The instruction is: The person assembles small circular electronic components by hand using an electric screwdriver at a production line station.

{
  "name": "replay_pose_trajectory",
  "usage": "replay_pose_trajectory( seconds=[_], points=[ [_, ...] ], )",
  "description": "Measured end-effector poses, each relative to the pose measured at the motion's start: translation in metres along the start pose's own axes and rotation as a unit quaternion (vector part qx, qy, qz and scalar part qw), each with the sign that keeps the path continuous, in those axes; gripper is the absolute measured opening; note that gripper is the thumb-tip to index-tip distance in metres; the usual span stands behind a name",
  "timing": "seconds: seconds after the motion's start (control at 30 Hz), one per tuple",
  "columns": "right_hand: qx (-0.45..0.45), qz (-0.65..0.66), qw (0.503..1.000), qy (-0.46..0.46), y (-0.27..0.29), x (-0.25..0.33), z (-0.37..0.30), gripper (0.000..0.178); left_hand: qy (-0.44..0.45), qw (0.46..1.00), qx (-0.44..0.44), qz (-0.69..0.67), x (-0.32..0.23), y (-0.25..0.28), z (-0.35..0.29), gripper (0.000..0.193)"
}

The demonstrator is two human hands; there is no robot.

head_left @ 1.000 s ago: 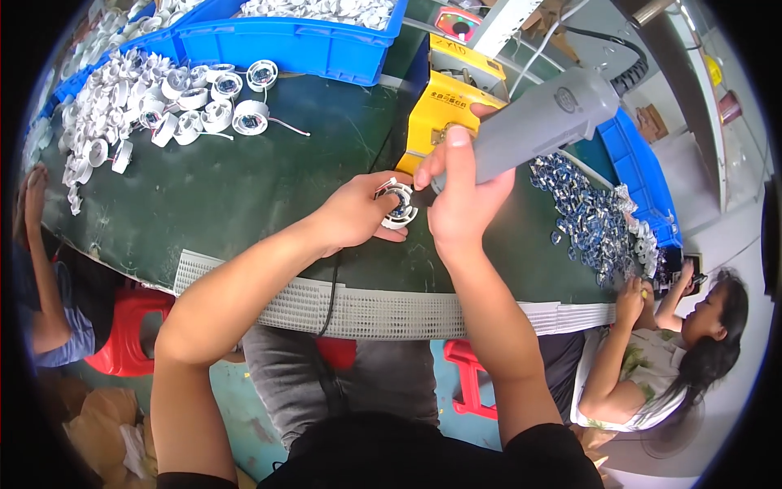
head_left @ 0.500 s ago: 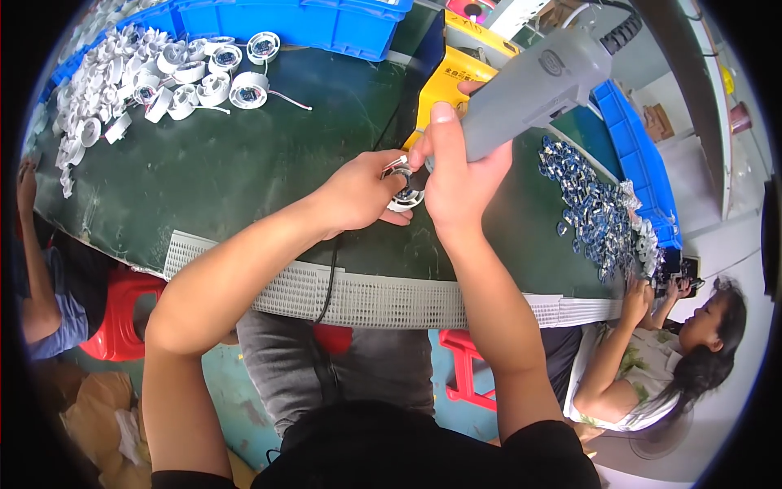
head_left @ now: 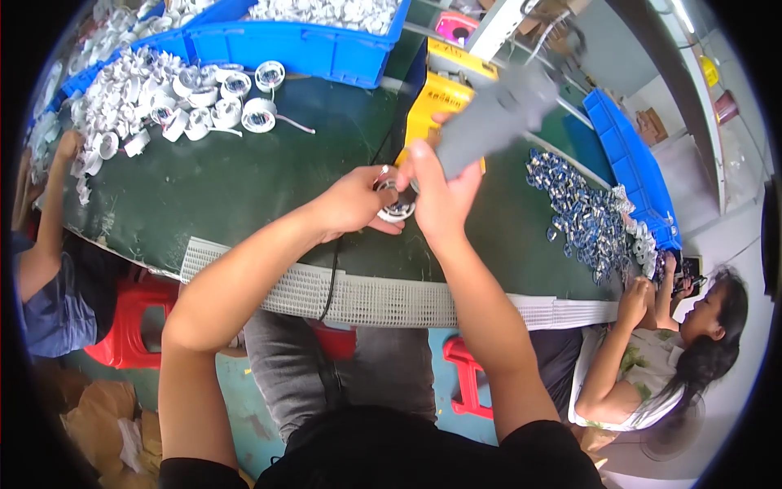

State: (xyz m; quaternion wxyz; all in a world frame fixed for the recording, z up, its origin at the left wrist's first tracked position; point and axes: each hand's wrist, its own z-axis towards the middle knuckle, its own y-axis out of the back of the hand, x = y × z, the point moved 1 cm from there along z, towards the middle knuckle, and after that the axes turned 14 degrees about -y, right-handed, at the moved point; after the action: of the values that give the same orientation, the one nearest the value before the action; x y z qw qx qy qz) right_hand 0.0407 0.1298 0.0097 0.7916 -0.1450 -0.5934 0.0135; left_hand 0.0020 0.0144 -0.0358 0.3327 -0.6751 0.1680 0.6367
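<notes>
My left hand [head_left: 354,200] is closed around a small white round housing [head_left: 397,214] with a circuit board inside, low over the green table. A short wire end with a small connector shows at the housing's upper side, by my fingers. My right hand [head_left: 444,196] grips a grey electric screwdriver [head_left: 493,122], tilted with its thick body up to the right and smeared by motion. Its lower end is close to the housing, largely hidden by my right fingers; I cannot tell whether it touches.
Behind the screwdriver stands a yellow box [head_left: 452,90]. White housings [head_left: 134,94] lie heaped at far left beside a blue bin [head_left: 301,53]; blue circuit boards [head_left: 582,220] are piled at right near a blue tray [head_left: 627,155]. Co-workers sit on both sides. A grey slotted strip [head_left: 391,301] lines the near edge.
My right hand and the screwdriver have shifted slightly left, and the screwdriver has blurred. The whole view has shifted a little. A co-worker's hand now reaches the heap at far left.
</notes>
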Motion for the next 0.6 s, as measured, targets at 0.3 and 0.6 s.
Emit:
replay_pose_trajectory(
  seconds=[0.3, 0.6],
  points=[
    [-0.078, 0.018, 0.995, 0.064, 0.034, 0.026, -0.001, 0.036, -0.231, 0.905, -0.072, 0.35, -0.028, 0.013, -0.001, 0.023],
    [-0.073, -0.039, 0.996, 0.015, 0.023, 0.027, -0.002, 0.036, -0.244, 0.882, -0.066, 0.398, -0.026, 0.013, 0.001, 0.026]
  ],
)
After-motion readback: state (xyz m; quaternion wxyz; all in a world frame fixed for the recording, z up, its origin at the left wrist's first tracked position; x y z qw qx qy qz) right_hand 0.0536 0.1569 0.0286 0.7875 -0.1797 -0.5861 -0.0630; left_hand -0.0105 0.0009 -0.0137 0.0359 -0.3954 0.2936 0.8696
